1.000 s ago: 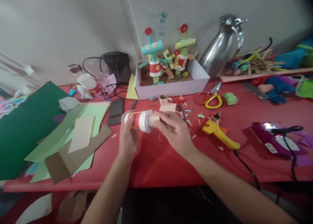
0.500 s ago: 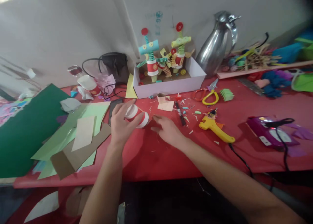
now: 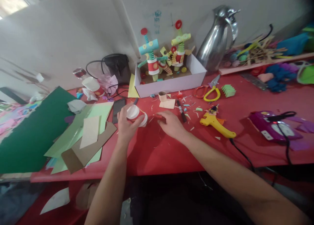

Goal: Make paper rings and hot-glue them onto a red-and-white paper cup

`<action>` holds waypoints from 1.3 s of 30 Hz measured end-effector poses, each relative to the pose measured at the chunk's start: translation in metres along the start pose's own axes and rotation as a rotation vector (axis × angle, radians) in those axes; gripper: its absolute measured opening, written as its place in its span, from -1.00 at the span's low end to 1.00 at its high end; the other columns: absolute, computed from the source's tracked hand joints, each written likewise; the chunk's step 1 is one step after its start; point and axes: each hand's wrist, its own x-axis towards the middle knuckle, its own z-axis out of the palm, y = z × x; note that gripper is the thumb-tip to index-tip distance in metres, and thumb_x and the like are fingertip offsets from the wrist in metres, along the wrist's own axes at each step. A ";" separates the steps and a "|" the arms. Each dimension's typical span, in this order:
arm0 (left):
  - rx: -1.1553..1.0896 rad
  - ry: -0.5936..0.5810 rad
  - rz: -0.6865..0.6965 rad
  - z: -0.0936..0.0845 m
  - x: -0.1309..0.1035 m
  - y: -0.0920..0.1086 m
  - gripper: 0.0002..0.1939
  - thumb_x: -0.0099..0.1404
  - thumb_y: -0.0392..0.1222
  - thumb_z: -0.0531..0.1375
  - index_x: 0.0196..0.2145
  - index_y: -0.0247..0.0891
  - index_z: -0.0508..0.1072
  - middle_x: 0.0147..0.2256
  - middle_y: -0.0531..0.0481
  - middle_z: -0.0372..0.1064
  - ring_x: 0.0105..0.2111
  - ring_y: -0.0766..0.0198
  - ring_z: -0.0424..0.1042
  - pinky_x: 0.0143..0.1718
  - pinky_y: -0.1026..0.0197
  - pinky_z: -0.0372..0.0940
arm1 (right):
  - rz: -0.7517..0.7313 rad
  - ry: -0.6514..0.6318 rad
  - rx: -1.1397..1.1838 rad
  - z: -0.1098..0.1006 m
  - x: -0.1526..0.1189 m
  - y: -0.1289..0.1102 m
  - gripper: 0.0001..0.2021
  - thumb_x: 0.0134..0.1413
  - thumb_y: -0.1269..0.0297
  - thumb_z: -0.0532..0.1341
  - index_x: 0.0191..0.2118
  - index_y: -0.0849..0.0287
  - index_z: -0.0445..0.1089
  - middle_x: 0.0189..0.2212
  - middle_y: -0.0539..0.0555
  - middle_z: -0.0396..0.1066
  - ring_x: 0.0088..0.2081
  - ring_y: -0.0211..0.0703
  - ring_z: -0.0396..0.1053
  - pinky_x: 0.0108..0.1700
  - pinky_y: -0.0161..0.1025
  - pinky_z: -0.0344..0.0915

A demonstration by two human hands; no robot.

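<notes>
My left hand (image 3: 128, 124) curls round a red and white paper cup (image 3: 143, 118) that lies tipped on the red table; fingers are behind it and the thumb is along its near side. A pale round end faces up and left. To the right of the cup is my right hand (image 3: 171, 124), low over the table, with fingers bent and a small gap between thumb and index finger. I see nothing clearly held there. Beyond it stand a short cardboard ring (image 3: 162, 96) and a flat cream card piece (image 3: 167, 103). A black marker (image 3: 181, 111) lies nearby among paper scraps.
A yellow glue gun (image 3: 218, 125) and scissors (image 3: 212, 92) lie right. Behind, a white box (image 3: 171, 86) holds paper-cup figures, beside a steel jug (image 3: 216, 41). Left are green paper sheets (image 3: 65, 143), a phone (image 3: 119, 110) and a green board (image 3: 36, 133). A purple device (image 3: 272, 126) sits far right.
My right hand's thumb and index finger have come closer together. My left hand stays round the cup, which has shifted slightly. The whole view has moved a little.
</notes>
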 end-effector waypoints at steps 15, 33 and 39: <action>-0.634 0.472 -0.530 -0.017 -0.014 -0.036 -0.62 0.28 0.08 0.18 -0.04 -0.16 0.39 -0.27 -0.01 0.47 -0.41 0.36 0.39 -0.39 0.31 0.20 | 0.027 0.032 0.024 -0.006 -0.001 0.004 -0.68 0.12 0.48 0.17 -0.03 0.21 0.50 -0.05 0.22 0.53 -0.05 -0.02 0.50 0.03 0.02 0.42; -0.677 0.383 -0.463 -0.028 -0.023 -0.031 -0.55 0.08 -0.12 0.35 -0.04 -0.14 0.44 -0.20 0.01 0.42 -0.25 0.31 0.40 -0.25 0.29 0.22 | -0.054 0.023 -0.068 0.005 -0.006 0.005 -0.69 0.07 0.46 0.15 -0.10 0.12 0.52 -0.12 0.16 0.57 -0.05 0.02 0.50 0.06 0.04 0.39; -0.563 0.005 -0.256 -0.015 -0.015 -0.006 0.08 -0.20 -0.26 0.53 0.26 0.01 0.21 0.13 -0.10 0.35 0.14 0.07 0.32 0.18 0.03 0.12 | -0.035 0.006 -0.027 0.004 -0.006 0.001 -0.70 0.05 0.48 0.17 -0.10 0.14 0.53 -0.10 0.17 0.56 -0.02 0.03 0.49 0.11 0.06 0.35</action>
